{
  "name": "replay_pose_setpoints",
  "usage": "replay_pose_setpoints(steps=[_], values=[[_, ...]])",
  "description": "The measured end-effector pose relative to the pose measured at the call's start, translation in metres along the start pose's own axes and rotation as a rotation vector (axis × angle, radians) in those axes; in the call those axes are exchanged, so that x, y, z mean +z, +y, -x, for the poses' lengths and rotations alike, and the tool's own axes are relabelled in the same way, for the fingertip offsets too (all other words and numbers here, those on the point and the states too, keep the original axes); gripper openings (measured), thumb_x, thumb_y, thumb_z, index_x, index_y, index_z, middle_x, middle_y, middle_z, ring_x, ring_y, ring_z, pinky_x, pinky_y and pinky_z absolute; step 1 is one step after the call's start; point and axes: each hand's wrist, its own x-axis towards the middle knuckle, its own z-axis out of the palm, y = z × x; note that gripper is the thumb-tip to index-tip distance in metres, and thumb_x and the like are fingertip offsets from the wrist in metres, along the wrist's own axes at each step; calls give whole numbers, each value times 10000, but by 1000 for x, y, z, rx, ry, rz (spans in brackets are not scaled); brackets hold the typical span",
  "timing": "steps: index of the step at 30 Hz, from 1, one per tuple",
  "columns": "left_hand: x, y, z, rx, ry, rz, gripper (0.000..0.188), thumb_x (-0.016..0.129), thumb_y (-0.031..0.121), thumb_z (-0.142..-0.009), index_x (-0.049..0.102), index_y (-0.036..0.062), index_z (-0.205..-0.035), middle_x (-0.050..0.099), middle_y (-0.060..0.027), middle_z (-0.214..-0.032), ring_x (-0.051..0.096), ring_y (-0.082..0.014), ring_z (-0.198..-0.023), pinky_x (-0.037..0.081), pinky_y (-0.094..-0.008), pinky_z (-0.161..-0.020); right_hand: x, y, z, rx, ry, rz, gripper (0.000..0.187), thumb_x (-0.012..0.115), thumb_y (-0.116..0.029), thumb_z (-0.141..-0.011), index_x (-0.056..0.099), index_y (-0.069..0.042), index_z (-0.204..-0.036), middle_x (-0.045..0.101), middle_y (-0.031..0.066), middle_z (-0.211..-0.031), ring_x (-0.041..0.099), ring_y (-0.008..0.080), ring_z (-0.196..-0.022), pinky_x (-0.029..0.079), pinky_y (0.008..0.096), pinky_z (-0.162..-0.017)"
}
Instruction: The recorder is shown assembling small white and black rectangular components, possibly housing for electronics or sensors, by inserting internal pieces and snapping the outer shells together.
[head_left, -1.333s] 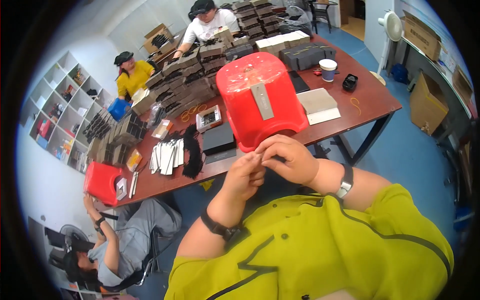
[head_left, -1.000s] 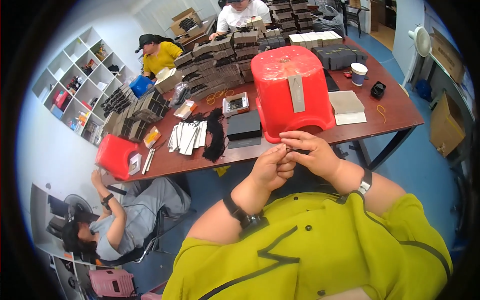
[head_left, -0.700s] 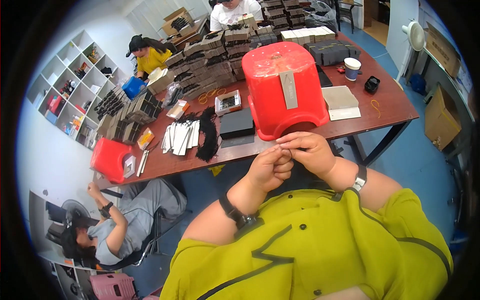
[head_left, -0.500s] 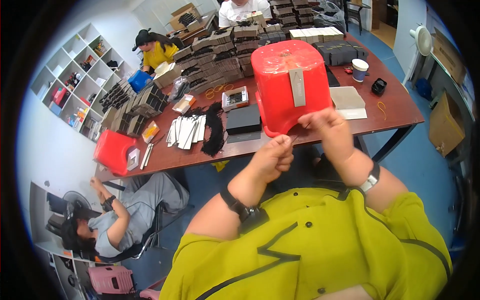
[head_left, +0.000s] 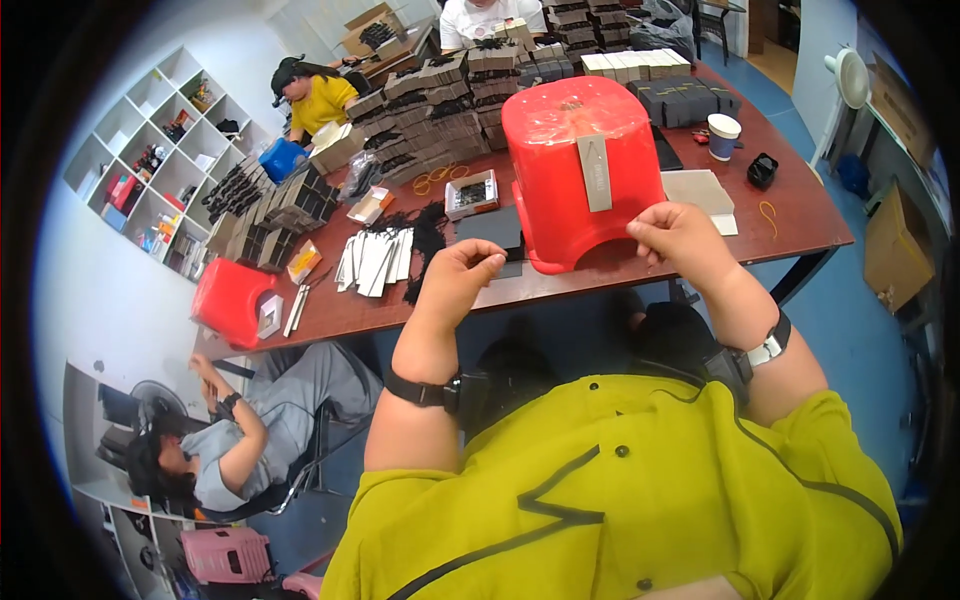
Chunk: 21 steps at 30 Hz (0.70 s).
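My left hand (head_left: 460,282) is raised over the table's front edge, with thumb and fingertips pinched together. Beside the lower right of an upturned red plastic stool (head_left: 540,185), my right hand (head_left: 683,240) is also closed in a pinch. Whatever either hand holds is too thin or small to make out. A narrow grey card tag (head_left: 595,174) lies against the stool's near side. Left of the stool are a dark grey flat box (head_left: 490,232), a heap of black cords (head_left: 428,238) and a fan of white card strips (head_left: 375,262).
Stacks of grey tags (head_left: 430,125) line the table's far side. A paper cup (head_left: 722,140), a black roll-like object (head_left: 762,170) and an open cream box (head_left: 700,195) stand right. A second red stool (head_left: 230,300) is at left, near a seated person (head_left: 240,470). Others sit beyond the table.
My hands, close together before below the red stool, have moved apart: the left to the left and up, the right slightly rightward. The stool and its tag stay put.
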Motion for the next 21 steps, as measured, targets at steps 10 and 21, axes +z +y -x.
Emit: replay_pose_setpoints(steps=[10, 21], values=[[72, 29, 35, 269, -91, -279, 280, 608, -33, -793, 575, 21, -1066, 599, -29, -838, 581, -104, -753, 467, -234, -692, 62, 18, 26, 99, -428, -239, 145, 615, -168, -873, 618, -23, -876, 638, 44, -856, 619, 128, -732, 524, 280, -696], [54, 27, 29, 109, -173, 93, 366, 632, -29, -808, 495, 18, -1143, 600, -41, -872, 587, -109, -815, 473, -234, -746, 55, 18, 26, 139, -604, -348, 117, 581, -121, -883, 596, -11, -844, 649, 77, -797, 631, 132, -674, 513, 237, -632]])
